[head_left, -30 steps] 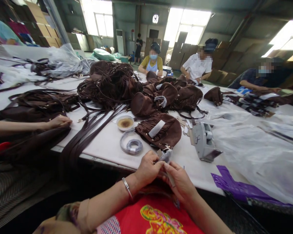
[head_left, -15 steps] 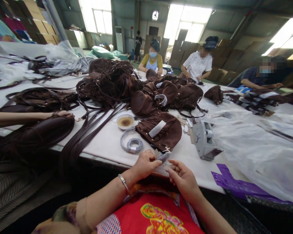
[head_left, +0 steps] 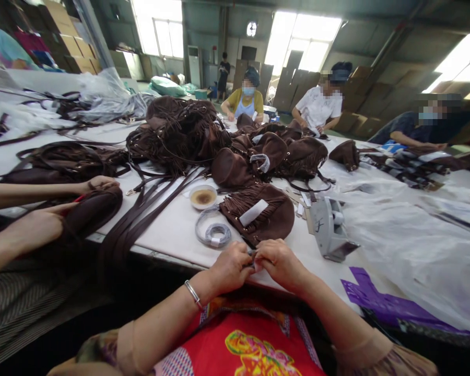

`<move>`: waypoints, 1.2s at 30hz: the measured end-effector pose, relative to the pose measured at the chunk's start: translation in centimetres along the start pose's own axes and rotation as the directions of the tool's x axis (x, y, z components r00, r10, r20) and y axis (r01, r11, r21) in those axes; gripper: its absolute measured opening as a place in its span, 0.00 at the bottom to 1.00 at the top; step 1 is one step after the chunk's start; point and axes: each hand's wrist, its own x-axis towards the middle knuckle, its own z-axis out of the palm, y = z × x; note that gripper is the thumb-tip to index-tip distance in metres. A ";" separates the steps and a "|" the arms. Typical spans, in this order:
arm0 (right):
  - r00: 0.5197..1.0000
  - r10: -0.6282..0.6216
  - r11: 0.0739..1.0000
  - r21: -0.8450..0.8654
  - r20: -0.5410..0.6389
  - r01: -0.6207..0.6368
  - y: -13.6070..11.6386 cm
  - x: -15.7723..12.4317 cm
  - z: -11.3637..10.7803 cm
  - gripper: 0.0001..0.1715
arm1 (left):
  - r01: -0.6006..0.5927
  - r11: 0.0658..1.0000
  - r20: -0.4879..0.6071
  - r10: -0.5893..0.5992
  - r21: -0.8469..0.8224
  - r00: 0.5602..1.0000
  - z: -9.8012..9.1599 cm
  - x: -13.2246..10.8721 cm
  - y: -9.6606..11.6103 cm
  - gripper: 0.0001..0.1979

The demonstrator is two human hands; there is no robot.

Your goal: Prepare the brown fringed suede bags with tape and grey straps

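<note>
My left hand (head_left: 234, 265) and my right hand (head_left: 276, 261) meet at the table's front edge, fingers pinched together. Between them is a small piece of greyish wrapping (head_left: 253, 254), mostly covered by the fingers. Just beyond lies a dark brown fringed bag (head_left: 276, 216) with gold-coloured eyelets and a white strip (head_left: 254, 212) across its fringe. Left of the bag rests a coil of grey strips (head_left: 218, 235). Behind the coil stands a shallow white bowl (head_left: 191, 193) holding something yellowish brown.
A grey tape dispenser (head_left: 329, 230) stands to the right, near clear plastic sheeting (head_left: 407, 235) and purple tape (head_left: 372, 295). Brown bags (head_left: 176, 130) are heaped behind. Long straps (head_left: 141, 219) hang over the edge. At left, a co-worker's hands (head_left: 43, 227) handle another brown bag (head_left: 96, 211).
My right hand has come in to the left and closed beside my left hand, covering most of the wrapping. At left, a co-worker's second hand has come into view on the bag.
</note>
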 end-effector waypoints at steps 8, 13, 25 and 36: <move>0.946 0.287 0.938 0.244 -0.151 -0.246 0.5 -0.2 2.6 0.06 | 0.226 0.973 -0.115 -0.231 -0.051 0.966 0.8 -0.9 0.3 0.12; 0.941 0.322 0.884 0.390 -0.105 -0.259 0.5 -0.3 2.0 0.10 | 0.228 0.973 -0.127 -0.228 -0.018 0.965 2.4 -0.4 -0.3 0.15; 0.960 -0.094 0.931 -0.318 0.264 0.179 -0.6 2.7 -1.4 0.07 | 0.230 0.973 -0.102 -0.227 0.015 0.968 2.0 -0.6 0.1 0.09; 0.965 -0.098 0.883 -0.425 0.243 0.197 -0.4 2.6 -0.1 0.09 | 0.264 0.963 -0.099 -0.258 0.050 0.961 2.1 -0.4 0.1 0.12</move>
